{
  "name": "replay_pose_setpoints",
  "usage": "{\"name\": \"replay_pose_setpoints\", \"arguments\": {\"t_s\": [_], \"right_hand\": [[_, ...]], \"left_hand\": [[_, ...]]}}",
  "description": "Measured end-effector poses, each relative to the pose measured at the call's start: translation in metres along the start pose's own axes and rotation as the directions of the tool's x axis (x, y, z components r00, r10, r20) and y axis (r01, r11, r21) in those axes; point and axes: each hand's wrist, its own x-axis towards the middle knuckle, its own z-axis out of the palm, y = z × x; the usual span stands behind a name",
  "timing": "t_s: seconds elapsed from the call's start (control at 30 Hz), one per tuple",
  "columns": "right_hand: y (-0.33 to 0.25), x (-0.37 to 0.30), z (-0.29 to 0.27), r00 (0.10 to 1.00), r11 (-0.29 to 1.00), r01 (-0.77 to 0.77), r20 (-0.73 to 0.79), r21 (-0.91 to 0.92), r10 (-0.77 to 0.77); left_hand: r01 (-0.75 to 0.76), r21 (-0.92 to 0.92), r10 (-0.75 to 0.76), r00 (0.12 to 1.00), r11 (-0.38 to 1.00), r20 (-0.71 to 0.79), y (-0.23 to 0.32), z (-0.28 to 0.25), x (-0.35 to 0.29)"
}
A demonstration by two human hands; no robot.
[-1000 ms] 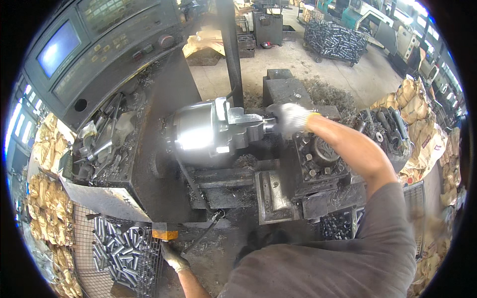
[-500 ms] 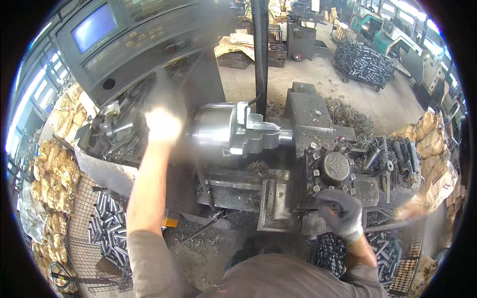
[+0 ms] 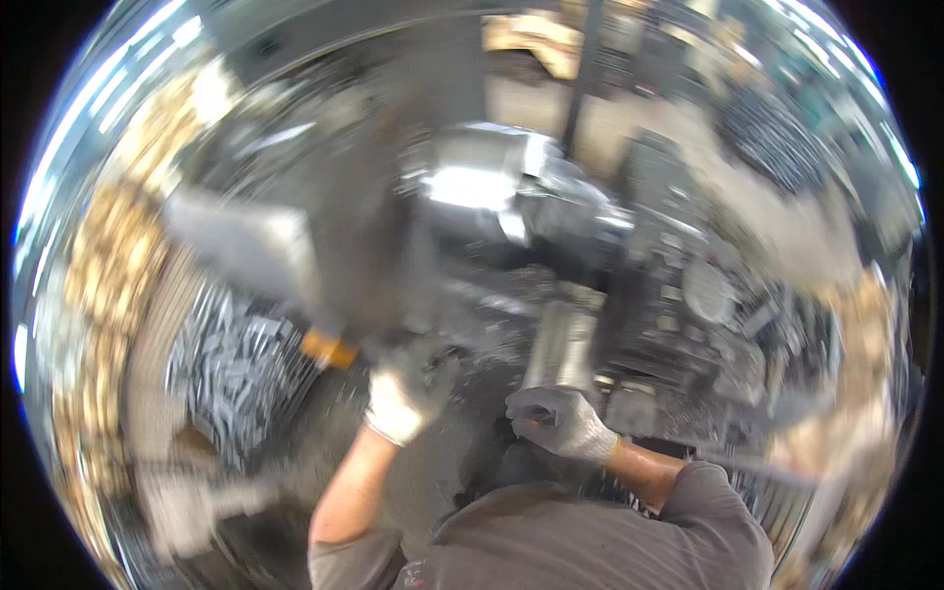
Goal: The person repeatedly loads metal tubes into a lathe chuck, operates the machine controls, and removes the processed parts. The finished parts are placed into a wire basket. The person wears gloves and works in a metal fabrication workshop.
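Note:
My left hand [image 3: 401, 395], in a pale glove, is held low in front of my body below the lathe; motion smears its fingers. My right hand [image 3: 562, 421], gloved in grey and white, is level with it and a little to its right. Its fingers curl inward, and what they hold, if anything, does not show. Beyond the hands is the lathe's shiny round chuck [image 3: 477, 177]. The tool post [image 3: 708, 290] stands to the right, above my right hand. A pale metal slide [image 3: 559, 344] lies just beyond that hand.
At the left, a wire basket holds several metal tubes [image 3: 241, 369]. An orange block [image 3: 328, 350] sits beside it. Brown sacks [image 3: 113, 265] are stacked at the far left, and brown paper [image 3: 855, 364] at the right. A dark upright post [image 3: 580, 84] stands behind the lathe.
My left hand has come down from beside the chuck to in front of my body. My right hand has left the levers by the tool post and moved left. The view has shifted and blurred.

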Motion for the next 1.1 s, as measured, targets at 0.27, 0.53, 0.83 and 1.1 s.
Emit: {"name": "replay_pose_setpoints", "arguments": {"t_s": [0.27, 0.53, 0.83, 1.1], "right_hand": [[-0.014, 0.024, 0.262, 0.734, 0.967, 0.188, 0.679, -0.175, -0.020], [-0.056, -0.076, 0.494, 0.086, 0.826, 0.534, 0.983, -0.183, 0.162], [-0.083, -0.097, 0.621, -0.186, 0.362, 0.928, 0.953, 0.091, 0.239], [-0.089, -0.044, 0.657, -0.172, 0.462, 0.887, 0.944, 0.023, 0.281]], "left_hand": [[0.405, -0.912, -0.737, -0.635, -0.063, -0.231, -0.043, 0.044, -0.727], [-0.364, -0.810, 0.631, -0.508, 0.459, 0.586, 0.324, 0.180, -0.935], [-0.272, -0.957, 0.797, -0.554, 0.099, 0.239, 0.391, 0.204, -0.951], [0.118, -0.980, 0.564, -0.804, -0.158, -0.188, 0.188, 0.141, -0.946]]}}
